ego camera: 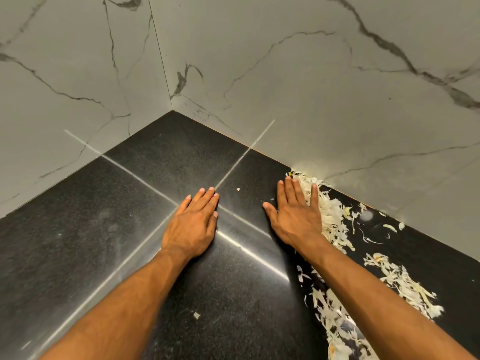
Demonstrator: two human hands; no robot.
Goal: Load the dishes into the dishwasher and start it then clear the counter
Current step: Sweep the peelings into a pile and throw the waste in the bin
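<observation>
Both hands lie palm-down on the polished black speckled stone counter (145, 255), which runs into a corner formed by grey-white marble-veined wall panels (285, 74). The left hand (193, 224) rests flat with its fingers straight and close together, holding nothing; its fingertips reach the point where two thin bright reflected lines cross on the dark surface. The right hand (298, 216) is also flat and spread, thumb angled out toward the left hand, fingers straight and gripping nothing. The outer edge of the right hand, along the little finger, presses against a heap of pale cream shredded vegetable peelings (330, 219), and the tips of its fingers lie at the far end of that heap, close to the wall. Beyond the right hand's little-finger side the peelings thin out into loose slivers strewn over the counter toward the wall. More of the same scraps lie along the outer side of the right forearm, in a second loose pile (405, 284) well out from the wrist and a longer drift (335, 323) just beside and partly under the arm nearer the elbow. Between the two hands, just ahead of the fingertips, sits one tiny pale crumb (238, 189). Another small pale fleck (196, 315) lies on the counter between the two forearms, closer to the left one.
</observation>
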